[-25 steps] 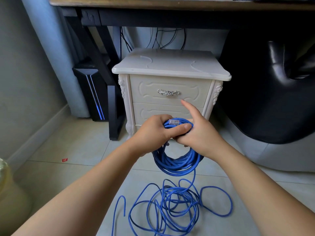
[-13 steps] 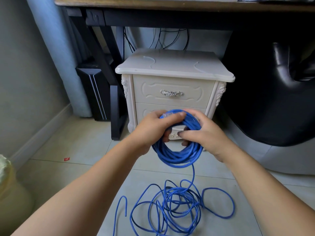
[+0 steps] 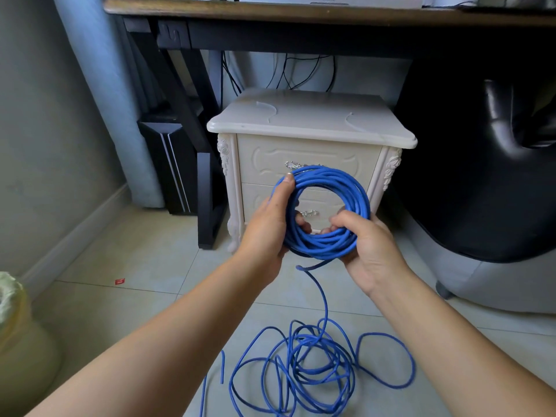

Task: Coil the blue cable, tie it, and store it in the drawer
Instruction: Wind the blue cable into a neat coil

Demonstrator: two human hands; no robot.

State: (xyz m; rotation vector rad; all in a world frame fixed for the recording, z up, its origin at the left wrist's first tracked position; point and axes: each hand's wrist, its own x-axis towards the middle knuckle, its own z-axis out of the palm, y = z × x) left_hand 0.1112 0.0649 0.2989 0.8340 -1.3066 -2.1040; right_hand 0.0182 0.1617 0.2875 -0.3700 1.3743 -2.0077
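The blue cable (image 3: 340, 182) is wound into a round coil held upright in front of the cream nightstand (image 3: 310, 121). My left hand (image 3: 267, 227) grips the coil's left side, thumb on top. My right hand (image 3: 367, 245) closes around its lower right. One strand drops from the coil to a loose tangle of the blue cable on the floor tiles. Both nightstand drawers are closed; the upper drawer (image 3: 264, 158) and the lower drawer (image 3: 255, 200) sit partly behind the coil.
A dark desk (image 3: 301, 16) spans above the nightstand. A black computer tower (image 3: 171, 164) stands to its left and a black chair (image 3: 481, 176) fills the right. A pale bin (image 3: 18, 341) sits at the lower left. A small red scrap (image 3: 119, 281) lies on the tiles.
The coil has turned to face me as an open ring and risen slightly. My right hand slid down to its lower right edge; my left hand shifted to the left side.
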